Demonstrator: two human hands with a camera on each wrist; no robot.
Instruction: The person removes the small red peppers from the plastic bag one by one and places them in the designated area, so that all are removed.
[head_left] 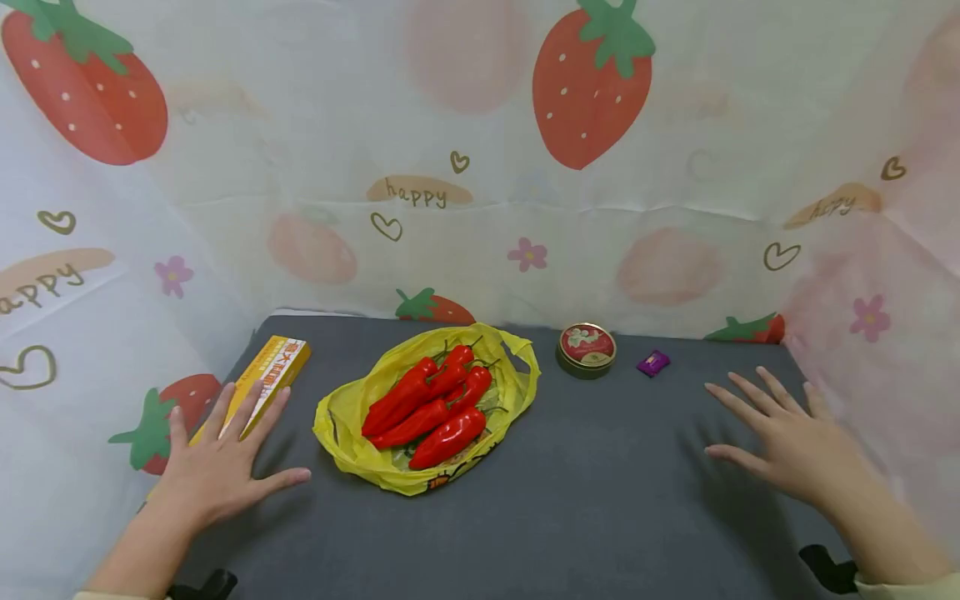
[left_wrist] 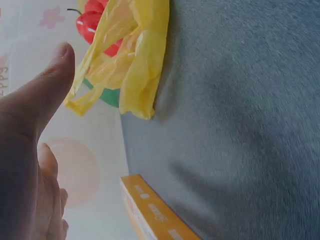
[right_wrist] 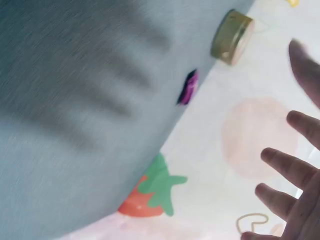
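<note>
My left hand [head_left: 217, 475] hovers with spread fingers over the near part of a yellow box [head_left: 281, 367], hiding some of it. To its right lies a yellow plastic bag [head_left: 341, 417], its mouth rolled wide around several red peppers [head_left: 450, 437]. In the left wrist view, the thumb points toward the bag [left_wrist: 150, 65], and the box [left_wrist: 155, 210] is below. My right hand [head_left: 795, 442], fingers also spread, is held above the table at the right and touches nothing. Nearest to it is a small purple wrapped candy [head_left: 653, 363], also visible in the right wrist view [right_wrist: 188, 88].
A round tin [head_left: 587, 350] with a red lid stands at the back of the dark grey table [head_left: 570, 517], left of the candy. A white cloth [head_left: 480, 242] printed with strawberries hangs behind the table and along both sides.
</note>
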